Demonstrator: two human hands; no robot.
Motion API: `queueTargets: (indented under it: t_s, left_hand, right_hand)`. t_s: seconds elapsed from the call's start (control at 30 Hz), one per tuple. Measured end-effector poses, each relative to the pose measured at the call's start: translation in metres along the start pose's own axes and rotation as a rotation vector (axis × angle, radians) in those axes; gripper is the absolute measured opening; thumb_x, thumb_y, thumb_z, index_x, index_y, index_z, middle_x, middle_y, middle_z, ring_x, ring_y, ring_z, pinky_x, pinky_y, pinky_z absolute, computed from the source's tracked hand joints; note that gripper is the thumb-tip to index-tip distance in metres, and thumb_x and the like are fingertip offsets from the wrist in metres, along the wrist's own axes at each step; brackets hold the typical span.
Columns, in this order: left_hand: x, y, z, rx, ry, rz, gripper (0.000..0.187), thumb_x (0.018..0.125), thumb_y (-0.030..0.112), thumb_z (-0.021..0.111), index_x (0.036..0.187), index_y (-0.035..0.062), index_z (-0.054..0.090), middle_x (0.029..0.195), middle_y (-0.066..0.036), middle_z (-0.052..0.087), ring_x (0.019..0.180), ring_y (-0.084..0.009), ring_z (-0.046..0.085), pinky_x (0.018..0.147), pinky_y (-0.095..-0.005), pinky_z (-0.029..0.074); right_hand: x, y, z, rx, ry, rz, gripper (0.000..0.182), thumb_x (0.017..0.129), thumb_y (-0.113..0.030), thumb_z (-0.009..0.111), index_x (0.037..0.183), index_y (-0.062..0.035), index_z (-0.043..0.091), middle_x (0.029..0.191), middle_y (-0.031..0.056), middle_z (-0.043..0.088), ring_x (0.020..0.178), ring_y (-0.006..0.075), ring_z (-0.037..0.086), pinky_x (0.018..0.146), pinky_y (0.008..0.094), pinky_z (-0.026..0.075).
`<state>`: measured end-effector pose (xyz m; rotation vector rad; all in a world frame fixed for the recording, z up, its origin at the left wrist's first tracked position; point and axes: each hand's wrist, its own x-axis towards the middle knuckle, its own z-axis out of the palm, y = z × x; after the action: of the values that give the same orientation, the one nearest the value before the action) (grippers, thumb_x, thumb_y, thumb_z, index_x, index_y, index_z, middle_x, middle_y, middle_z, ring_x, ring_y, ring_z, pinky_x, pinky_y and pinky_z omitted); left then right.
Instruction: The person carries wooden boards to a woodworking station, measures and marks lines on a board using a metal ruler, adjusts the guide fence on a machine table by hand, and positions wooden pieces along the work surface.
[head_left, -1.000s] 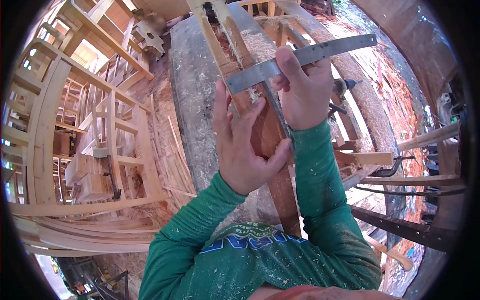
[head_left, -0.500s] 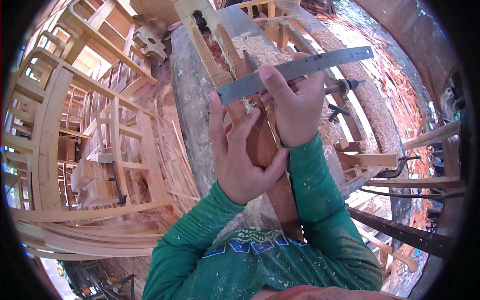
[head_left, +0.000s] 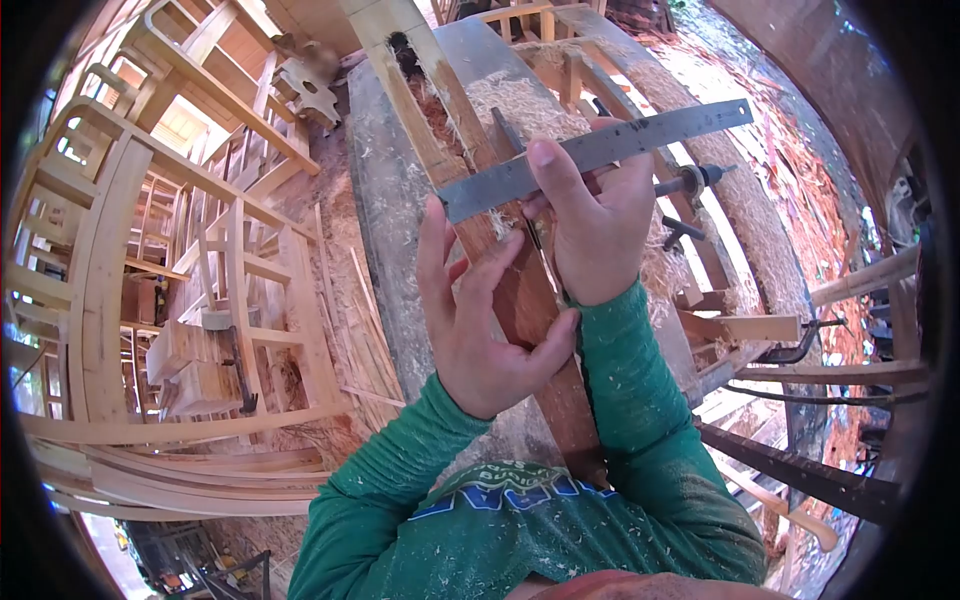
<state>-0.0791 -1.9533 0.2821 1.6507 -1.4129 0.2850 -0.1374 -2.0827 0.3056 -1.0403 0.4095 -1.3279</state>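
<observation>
A flat steel ruler lies slantwise across a long reddish-brown timber on the bench. My right hand grips the ruler, its thumb on top and the other fingers mostly hidden underneath. Spread over the timber, my left hand has its fingers apart, with the index fingertip at the ruler's left end and the thumb on the timber's right side. Pale wood shavings sit by the middle fingertip. Further up, the timber has a rough, long slot with a dark hole at its far end.
Wooden frames fill the left side, with a clamp on stacked blocks. Shavings cover the grey bench top. A metal spindle and a T-shaped handle are right of my hands; another clamp lies beyond.
The view has shifted slightly. Both hands and the ruler have come a little nearer to me, while their hold looks the same.
</observation>
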Motion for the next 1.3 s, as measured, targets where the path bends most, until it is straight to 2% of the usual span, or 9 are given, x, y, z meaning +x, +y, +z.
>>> queueTargets:
  t_s: [0.07,0.17,0.27,0.67,0.73,0.8,1.0,1.1,1.3]
  left_hand:
    - [0.0003,-0.0022,0.0007,0.014,0.018,0.016,0.080,0.066,0.030,0.091,0.137,0.0094,0.058,0.163,-0.028,0.022,0.145,-0.0431,0.036,0.103,-0.0491,0.047]
    - [-0.0009,-0.0018,0.0020,0.025,0.023,0.009,0.080,0.066,0.031,0.091,0.136,0.0095,0.059,0.162,-0.027,0.022,0.145,-0.0422,0.035,0.102,-0.0487,0.047]
    - [-0.0011,-0.0017,0.0026,0.004,0.009,0.002,0.079,0.068,0.029,0.089,0.136,0.0027,0.058,0.160,-0.031,0.022,0.146,-0.0446,0.033,0.117,-0.0535,0.031]
    - [-0.0018,-0.0069,0.0056,-0.028,0.045,0.018,0.077,0.067,0.034,0.089,0.133,0.0041,0.061,0.155,-0.027,0.031,0.148,-0.0450,0.029,0.118,-0.0564,0.029]
    - [-0.0006,-0.0054,0.0029,-0.025,0.043,0.014,0.076,0.066,0.031,0.091,0.133,0.0075,0.061,0.158,-0.027,0.025,0.147,-0.0421,0.032,0.107,-0.0494,0.042]
    - [-0.0009,-0.0043,0.0025,-0.025,0.041,0.006,0.076,0.066,0.029,0.091,0.133,0.0092,0.062,0.160,-0.027,0.022,0.147,-0.0409,0.034,0.102,-0.0461,0.048]
    - [-0.0012,-0.0032,0.0017,-0.015,0.029,0.002,0.075,0.066,0.029,0.091,0.133,0.0093,0.062,0.160,-0.028,0.022,0.147,-0.0421,0.033,0.103,-0.0466,0.048]
    - [-0.0013,-0.0030,0.0003,-0.002,0.017,-0.003,0.076,0.067,0.030,0.091,0.133,0.0092,0.062,0.160,-0.028,0.022,0.147,-0.0423,0.033,0.104,-0.0466,0.048]
    - [-0.0016,-0.0037,0.0032,-0.017,0.028,0.011,0.077,0.066,0.029,0.091,0.134,0.0087,0.061,0.161,-0.027,0.022,0.147,-0.0408,0.034,0.102,-0.0450,0.048]
  right_hand:
    - [-0.0005,-0.0026,0.0026,-0.020,0.020,0.004,0.058,0.094,-0.020,0.077,0.128,0.0079,0.039,0.090,0.0121,0.065,0.068,0.0151,0.066,0.055,0.0251,0.053]
    - [-0.0014,-0.0044,0.0021,-0.037,0.013,0.010,0.059,0.094,-0.021,0.076,0.128,0.0083,0.038,0.090,0.0124,0.065,0.068,0.0154,0.066,0.055,0.0250,0.054]
    - [-0.0004,-0.0047,0.0023,-0.035,0.014,0.007,0.060,0.094,-0.021,0.077,0.129,0.0088,0.038,0.091,0.0127,0.065,0.069,0.0155,0.067,0.055,0.0249,0.054]
    - [-0.0005,-0.0030,0.0028,-0.018,0.024,0.019,0.057,0.094,-0.018,0.077,0.128,0.0075,0.039,0.090,0.0111,0.066,0.068,0.0150,0.067,0.056,0.0249,0.055]
    - [-0.0008,-0.0033,0.0052,-0.021,0.032,0.017,0.056,0.094,-0.017,0.076,0.129,0.0065,0.040,0.089,0.0102,0.065,0.068,0.0146,0.066,0.056,0.0250,0.054]
    - [-0.0011,-0.0042,0.0068,-0.030,0.046,0.002,0.054,0.094,-0.016,0.076,0.129,0.0057,0.040,0.089,0.0095,0.064,0.067,0.0143,0.065,0.056,0.0250,0.054]
    - [0.0002,-0.0028,0.0009,0.011,-0.016,0.023,0.057,0.094,-0.009,0.075,0.128,0.0065,0.032,0.094,0.0148,0.064,0.071,0.0161,0.067,0.056,0.0260,0.057]
    - [-0.0007,-0.0019,0.0035,-0.022,0.011,-0.002,0.055,0.094,-0.016,0.077,0.128,0.0052,0.039,0.087,0.0104,0.064,0.066,0.0145,0.065,0.054,0.0249,0.053]
    - [-0.0005,-0.0012,0.0033,0.014,0.023,0.006,0.055,0.093,-0.016,0.077,0.126,0.0051,0.039,0.089,0.0106,0.065,0.067,0.0151,0.066,0.054,0.0253,0.054]
